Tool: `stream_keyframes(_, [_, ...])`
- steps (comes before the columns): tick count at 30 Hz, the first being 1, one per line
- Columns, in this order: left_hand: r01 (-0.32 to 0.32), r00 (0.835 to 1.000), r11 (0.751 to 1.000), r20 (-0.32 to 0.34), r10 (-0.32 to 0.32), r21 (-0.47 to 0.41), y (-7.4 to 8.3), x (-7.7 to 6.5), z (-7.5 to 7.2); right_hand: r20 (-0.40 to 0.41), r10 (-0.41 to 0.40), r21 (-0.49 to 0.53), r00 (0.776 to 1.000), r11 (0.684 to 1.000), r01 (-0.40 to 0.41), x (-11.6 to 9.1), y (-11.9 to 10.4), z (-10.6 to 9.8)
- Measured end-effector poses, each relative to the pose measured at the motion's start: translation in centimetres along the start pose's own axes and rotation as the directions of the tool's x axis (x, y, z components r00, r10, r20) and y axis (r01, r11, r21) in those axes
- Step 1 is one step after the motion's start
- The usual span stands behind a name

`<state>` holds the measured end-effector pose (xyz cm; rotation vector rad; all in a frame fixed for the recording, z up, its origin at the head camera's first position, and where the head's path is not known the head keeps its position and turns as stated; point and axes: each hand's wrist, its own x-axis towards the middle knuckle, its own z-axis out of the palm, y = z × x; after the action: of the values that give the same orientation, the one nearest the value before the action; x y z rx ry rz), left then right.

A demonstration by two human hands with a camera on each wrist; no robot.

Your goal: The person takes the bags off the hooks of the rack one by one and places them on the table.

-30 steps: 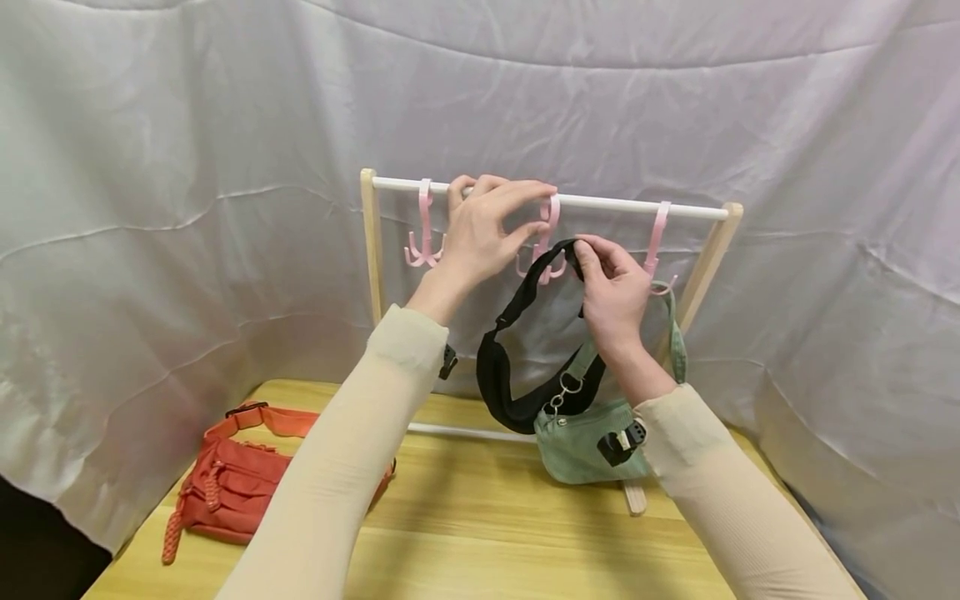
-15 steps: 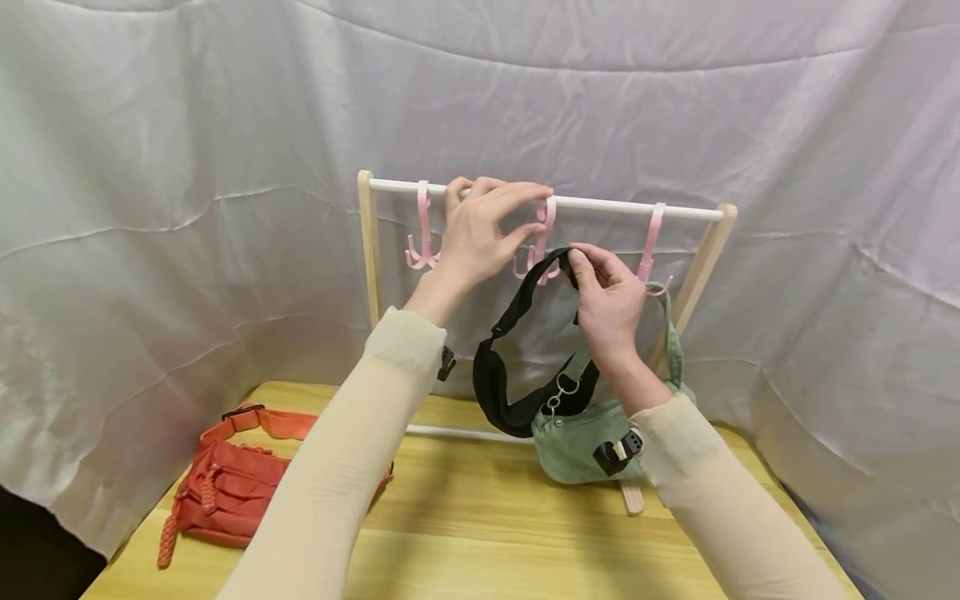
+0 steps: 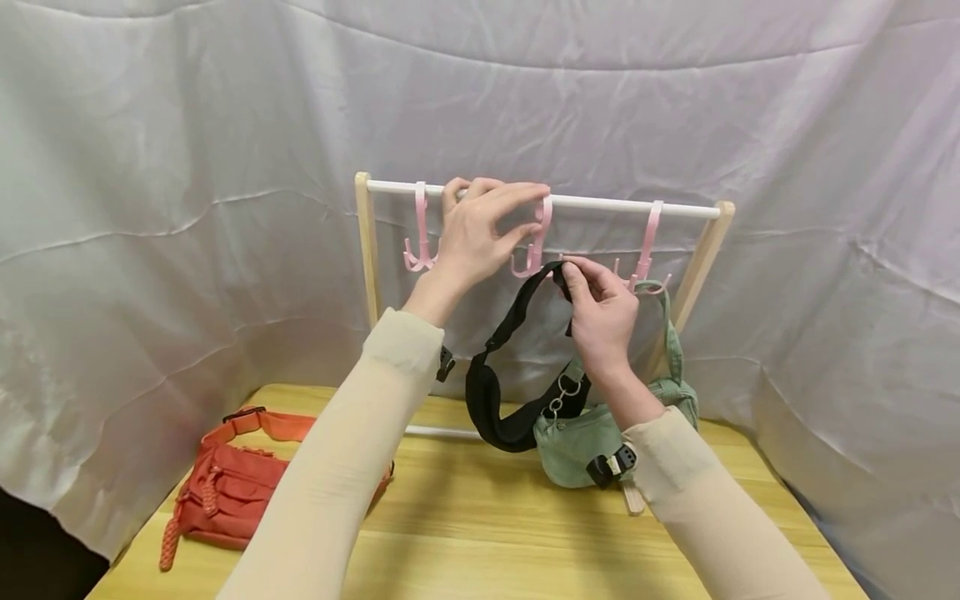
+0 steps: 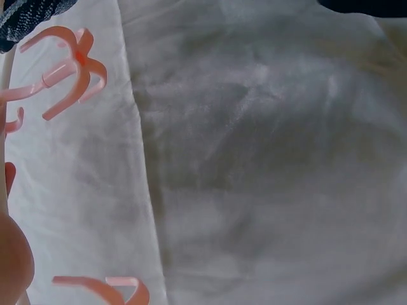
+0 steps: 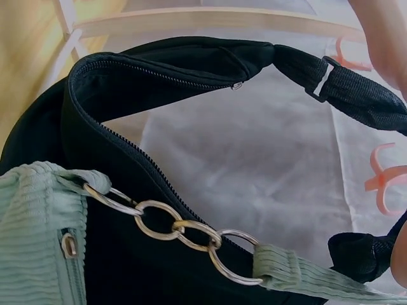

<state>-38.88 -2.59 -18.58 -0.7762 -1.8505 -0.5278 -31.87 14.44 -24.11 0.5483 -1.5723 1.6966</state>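
In the head view, my right hand (image 3: 602, 321) pinches the strap of a black zippered bag (image 3: 495, 408), holding it near the prongs of the middle pink hook (image 3: 543, 225). My left hand (image 3: 476, 233) lies over the white rail (image 3: 622, 204), its index fingertip and thumb at the stem of that hook. A green corduroy bag (image 3: 573, 450) hangs by its strap from the right pink hook (image 3: 650, 242), partly behind my right forearm. The right wrist view has the black bag (image 5: 172, 70) close up, with the green bag's metal ring chain (image 5: 162, 222) in front of it.
A red bag (image 3: 232, 492) with a braided pull lies on the wooden table (image 3: 450, 533) at the left. Another pink hook (image 3: 422, 225) hangs near the rack's left post (image 3: 367, 250). Grey-white cloth (image 3: 225, 100) surrounds the rack.
My right hand has moved slightly down and left, lowering the black strap with it beside the middle hook's prongs. The left hand stays at the rail and hook.
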Motion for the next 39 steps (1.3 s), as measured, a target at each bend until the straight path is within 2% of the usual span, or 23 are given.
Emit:
stream_keyframes(12, [-0.047,0.998,0.999,0.029,0.047,0.022,-0.3,0.0,-0.6,-0.013,0.033,-0.007,0.999,0.999,-0.034,-1.2,0.4,0.2])
stream_keyframes(22, [-0.113,0.993,0.992,0.025,0.112,0.062,-0.8,-1.3,-1.2,0.0,0.058,-0.016,0.998,0.998,-0.058,-2.3,1.0,0.8])
stream_keyframes(32, [-0.134,0.991,0.991,0.024,0.134,0.006,-0.9,-2.9,-2.0,0.003,0.092,-0.002,0.996,0.996,-0.092,-2.9,1.4,1.3])
stream_keyframes(39, [-0.163,0.986,0.984,-0.043,0.161,-0.068,-0.7,-4.6,-2.1,0.001,0.116,-0.006,0.993,0.993,-0.116,-3.4,1.7,1.4])
